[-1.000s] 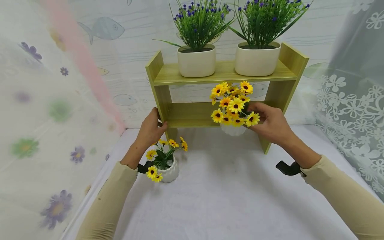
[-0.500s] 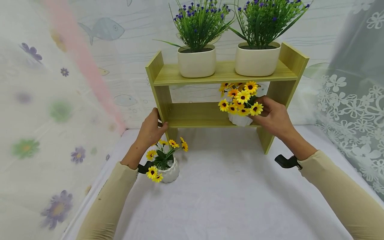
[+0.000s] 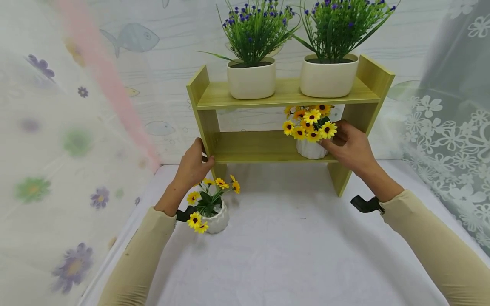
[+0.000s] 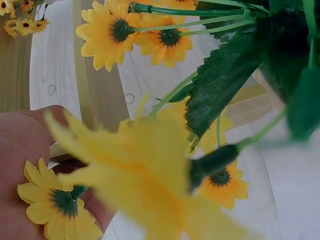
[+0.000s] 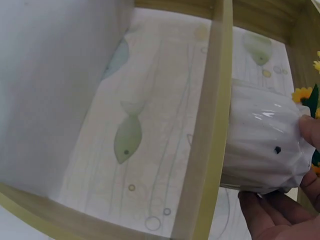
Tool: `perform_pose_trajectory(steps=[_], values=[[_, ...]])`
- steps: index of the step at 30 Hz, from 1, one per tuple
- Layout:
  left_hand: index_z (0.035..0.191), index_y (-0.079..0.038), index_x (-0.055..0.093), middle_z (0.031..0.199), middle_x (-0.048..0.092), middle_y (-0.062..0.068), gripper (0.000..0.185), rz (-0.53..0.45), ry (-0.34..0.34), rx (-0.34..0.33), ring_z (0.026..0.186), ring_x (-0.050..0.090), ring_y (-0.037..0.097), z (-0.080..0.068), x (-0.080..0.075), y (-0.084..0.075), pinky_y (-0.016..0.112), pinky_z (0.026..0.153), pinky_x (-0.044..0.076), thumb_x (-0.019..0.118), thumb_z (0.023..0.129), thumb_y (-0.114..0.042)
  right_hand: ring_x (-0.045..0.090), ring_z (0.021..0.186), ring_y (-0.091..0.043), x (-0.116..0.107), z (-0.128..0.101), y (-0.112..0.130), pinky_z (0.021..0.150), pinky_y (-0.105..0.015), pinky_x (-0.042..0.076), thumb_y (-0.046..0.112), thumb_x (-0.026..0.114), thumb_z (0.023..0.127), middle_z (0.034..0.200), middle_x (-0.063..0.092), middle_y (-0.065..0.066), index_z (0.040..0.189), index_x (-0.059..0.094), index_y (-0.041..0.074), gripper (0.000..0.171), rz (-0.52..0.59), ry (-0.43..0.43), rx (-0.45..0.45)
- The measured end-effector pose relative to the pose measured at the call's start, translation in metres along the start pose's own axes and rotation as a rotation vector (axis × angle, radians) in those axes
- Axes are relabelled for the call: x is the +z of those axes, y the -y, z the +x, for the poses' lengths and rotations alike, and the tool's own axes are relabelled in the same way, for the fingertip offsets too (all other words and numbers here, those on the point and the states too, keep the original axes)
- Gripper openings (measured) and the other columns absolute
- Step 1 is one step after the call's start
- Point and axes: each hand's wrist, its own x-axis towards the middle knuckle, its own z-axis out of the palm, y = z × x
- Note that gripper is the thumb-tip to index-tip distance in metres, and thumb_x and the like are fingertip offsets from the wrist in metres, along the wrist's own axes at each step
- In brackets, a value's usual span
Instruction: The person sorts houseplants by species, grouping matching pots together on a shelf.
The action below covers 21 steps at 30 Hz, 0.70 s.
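The right hand (image 3: 350,146), gripping the flower pot (image 3: 311,148), has just set it onto the lower shelf (image 3: 252,146). The left hand (image 3: 193,163) clasps the shelf's side, steadying it.

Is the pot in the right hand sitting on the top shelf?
No, the right hand holds the sunflower pot on the lower shelf, under the top shelf.

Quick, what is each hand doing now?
Left hand: grips the shelf side panel.
Right hand: holds the white sunflower pot.
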Motion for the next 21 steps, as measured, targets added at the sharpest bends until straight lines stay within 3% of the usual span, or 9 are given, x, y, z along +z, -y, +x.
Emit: perform_pose_trajectory(steps=[6, 11, 14, 21], values=[[0.147, 0.002, 0.040, 0.128, 0.060, 0.021, 0.050, 0.003, -0.007, 0.006, 0.108, 0.068, 0.037, 0.001, 0.001, -0.001, 0.049, 0.086, 0.063, 0.063, 0.105, -0.015, 0.062, 0.134, -0.034, -0.001, -0.004, -0.001, 0.105, -0.026, 0.054, 0.029, 0.079, 0.098, 0.145, 0.062, -0.017, 0.146, 0.054, 0.002, 0.061, 0.010, -0.018, -0.006], [0.147, 0.001, 0.040, 0.128, 0.059, 0.021, 0.050, 0.003, -0.004, 0.001, 0.110, 0.068, 0.037, 0.000, 0.001, -0.001, 0.049, 0.088, 0.063, 0.063, 0.105, -0.016, 0.062, 0.133, -0.031, -0.001, -0.014, -0.001, 0.110, -0.038, 0.052, 0.033, 0.081, 0.096, 0.144, 0.062, -0.015, 0.144, 0.054, 0.002, 0.063, -0.012, -0.075, -0.035], [0.147, 0.001, 0.040, 0.128, 0.060, 0.021, 0.051, 0.006, -0.003, -0.006, 0.110, 0.068, 0.037, 0.000, 0.001, -0.001, 0.049, 0.088, 0.063, 0.063, 0.105, -0.016, 0.063, 0.133, -0.031, 0.000, -0.022, -0.001, 0.110, -0.036, 0.052, 0.037, 0.079, 0.097, 0.142, 0.061, -0.014, 0.142, 0.054, 0.002, 0.063, -0.021, -0.091, -0.029], [0.146, 0.001, 0.041, 0.126, 0.060, 0.020, 0.050, 0.008, -0.013, -0.004, 0.108, 0.068, 0.035, 0.000, 0.001, -0.001, 0.048, 0.086, 0.063, 0.064, 0.105, -0.017, 0.063, 0.132, -0.032, 0.007, -0.043, -0.003, 0.102, -0.013, 0.050, 0.030, 0.079, 0.098, 0.139, 0.060, -0.013, 0.137, 0.055, -0.001, 0.056, -0.009, -0.126, -0.037]])
